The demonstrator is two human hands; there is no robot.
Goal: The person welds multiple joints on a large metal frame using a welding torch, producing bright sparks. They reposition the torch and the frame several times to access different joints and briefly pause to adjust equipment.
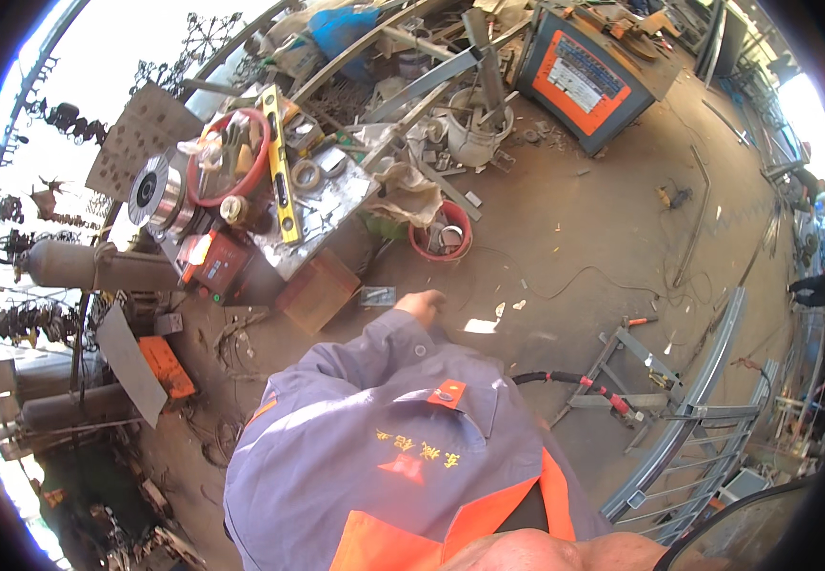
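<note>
My left hand (422, 306) shows past the cuff of my grey-blue sleeve, in front of my body. Its fingers are small and blurred, and I cannot make out whether they are curled or hold anything. Closest to it are a small pale box (377, 296) on the floor and a red bucket (467, 238) with rolls inside. My right hand is out of sight. On the crowded worktable (312, 233) to the left lie a yellow spirit level (280, 171), tape rolls (306, 175), a wire spool (160, 194) and a red basin (262, 133) of tools.
An orange-and-black machine (579, 81) stands at the far right. Metal frames (688, 419) and a dark cable with red bands (565, 378) lie on the right-hand floor. A brown box (319, 290) sits below the table; gas cylinders (98, 265) are at the left.
</note>
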